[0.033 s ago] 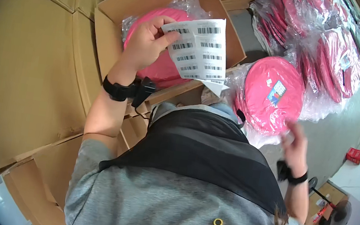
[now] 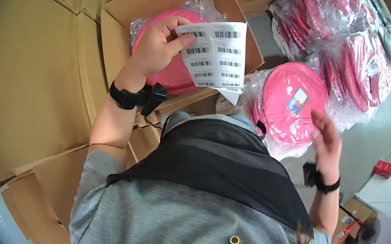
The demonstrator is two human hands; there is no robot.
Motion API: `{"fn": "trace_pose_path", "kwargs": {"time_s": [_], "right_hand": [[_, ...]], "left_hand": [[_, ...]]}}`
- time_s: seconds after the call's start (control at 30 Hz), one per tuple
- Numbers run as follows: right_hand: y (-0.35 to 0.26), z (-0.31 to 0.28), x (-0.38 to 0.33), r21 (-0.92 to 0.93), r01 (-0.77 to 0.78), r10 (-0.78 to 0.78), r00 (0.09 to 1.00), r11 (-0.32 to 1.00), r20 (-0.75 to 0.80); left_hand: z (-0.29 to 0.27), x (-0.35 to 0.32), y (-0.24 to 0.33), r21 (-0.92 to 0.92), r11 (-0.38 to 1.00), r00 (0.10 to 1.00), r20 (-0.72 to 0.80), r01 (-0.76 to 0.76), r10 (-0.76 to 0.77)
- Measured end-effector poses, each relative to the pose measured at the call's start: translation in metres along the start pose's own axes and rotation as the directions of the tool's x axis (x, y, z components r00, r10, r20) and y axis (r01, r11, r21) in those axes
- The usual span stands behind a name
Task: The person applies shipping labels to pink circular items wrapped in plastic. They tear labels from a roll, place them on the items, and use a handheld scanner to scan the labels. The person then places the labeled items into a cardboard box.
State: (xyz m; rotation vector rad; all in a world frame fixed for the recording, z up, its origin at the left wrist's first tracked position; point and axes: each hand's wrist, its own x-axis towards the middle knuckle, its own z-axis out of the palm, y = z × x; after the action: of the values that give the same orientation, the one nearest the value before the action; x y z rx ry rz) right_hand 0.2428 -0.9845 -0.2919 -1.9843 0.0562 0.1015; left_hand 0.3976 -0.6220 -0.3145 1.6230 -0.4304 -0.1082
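Holding a sheet of barcode labels in the left hand above the open box at upper centre, the open, empty right hand hovers beside a bagged pink disc, seemingly not yet labelled.

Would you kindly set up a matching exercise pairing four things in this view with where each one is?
Things:
1. sheet of barcode labels
2. pink disc with a sticker
3. pink bagged item
4. red box

Places:
A. inside the open cardboard box
B. on the floor at the far right
C. pinched in the left hand
D. in clear wrap just beyond the right hand

Pairs: 1-C, 2-D, 3-A, 4-B
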Motion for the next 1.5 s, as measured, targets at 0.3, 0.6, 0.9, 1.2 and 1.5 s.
{"fn": "trace_pose_path", "kwargs": {"time_s": [0.3,0.6,0.9,1.2,1.5], "right_hand": [[-0.012,0.039,0.125,0.406,0.232,-0.418,0.781,0.884,0.465],[0.021,-0.013,0.158,0.769,-0.046,-0.144,0.973,0.637,0.178],[0.08,-0.061,0.144,0.715,-0.06,-0.077,0.984,0.697,0.158],[0.105,-0.075,0.069,0.427,-0.161,-0.12,0.82,0.89,0.559],[0.093,-0.098,0.038,-0.316,0.725,-0.76,0.649,0.612,0.019]], "left_hand": [[0.078,0.051,0.028,-0.456,0.885,0.993,0.018,-0.092,0.113],[0.193,0.033,-0.025,-0.48,0.753,0.875,0.407,0.45,-0.263],[0.224,0.052,-0.046,-0.805,0.436,0.904,0.272,0.402,-0.331],[0.227,0.066,-0.032,-0.825,0.523,0.88,-0.072,0.212,-0.47],[0.258,0.058,-0.016,-0.759,0.63,0.949,-0.053,0.164,-0.311]]}}
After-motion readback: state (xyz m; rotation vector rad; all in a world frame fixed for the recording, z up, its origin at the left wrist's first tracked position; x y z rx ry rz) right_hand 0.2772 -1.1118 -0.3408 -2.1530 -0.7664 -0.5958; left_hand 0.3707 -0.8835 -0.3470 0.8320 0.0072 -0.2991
